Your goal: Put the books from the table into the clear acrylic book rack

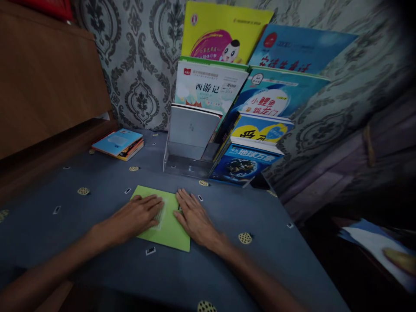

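Observation:
A light green book [173, 236], with a pale block of print on its face, lies flat on the grey-blue table. Across its left half rests my left hand [138, 213], palm down with the fingers stretched out over the print. My right hand [195, 219] lies flat along the book's right edge, its thumb and fingertips touching the cover and the rest of it over the tabletop. Neither hand has its fingers wrapped round anything. Part of the cover is hidden under both hands.
Behind the book stands a clear plastic rack [186, 168] with several children's books. A small stack of books [118, 143] lies at the back left. The patterned tablecloth [107, 255] covers the table, whose right edge drops toward papers [380, 242]. Wallpaper [139, 95] closes off the back.

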A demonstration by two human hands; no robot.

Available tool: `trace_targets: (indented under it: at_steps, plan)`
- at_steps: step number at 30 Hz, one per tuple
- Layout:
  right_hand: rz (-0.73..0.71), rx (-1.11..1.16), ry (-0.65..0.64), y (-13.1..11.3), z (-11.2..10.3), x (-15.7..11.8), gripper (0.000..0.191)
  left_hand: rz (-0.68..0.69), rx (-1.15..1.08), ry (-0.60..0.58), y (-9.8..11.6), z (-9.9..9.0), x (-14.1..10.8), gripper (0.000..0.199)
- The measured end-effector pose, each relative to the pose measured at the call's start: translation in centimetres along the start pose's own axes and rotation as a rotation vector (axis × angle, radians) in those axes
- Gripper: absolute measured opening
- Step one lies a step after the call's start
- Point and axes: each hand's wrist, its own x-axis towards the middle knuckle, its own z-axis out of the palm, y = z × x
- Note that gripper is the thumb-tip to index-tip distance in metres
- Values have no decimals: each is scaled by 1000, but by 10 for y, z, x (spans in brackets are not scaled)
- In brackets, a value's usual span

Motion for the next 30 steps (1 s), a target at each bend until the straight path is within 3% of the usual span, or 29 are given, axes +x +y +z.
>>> trace_targets:
  at_steps: [3,6,12,16,22,25,30]
  plan:
    - [43,-14,11,3,0,-9,58,26,75,-47,4,14,19,49]
    - [57,-13,-2,1,0,-10,58,-44,120,-67,-2,14,19,50]
    - [74,-13,-20,0,-2,-8,57,-286,154,-31,-31,8,-18,53]
    - [44,-31,-24,-10,-5,-15,58,-370,155,13,-32,17,-36,55]
    - [-112,-20,-68,-44,-3,-45,66,-382,170,91,-27,28,-40,55]
    - [-172,-10,-55,-52,-2,-60,57,-371,156,105,-32,29,-40,54]
    - [-159,38,45,-52,-2,-66,41,-280,118,-7,-44,11,-25,61]
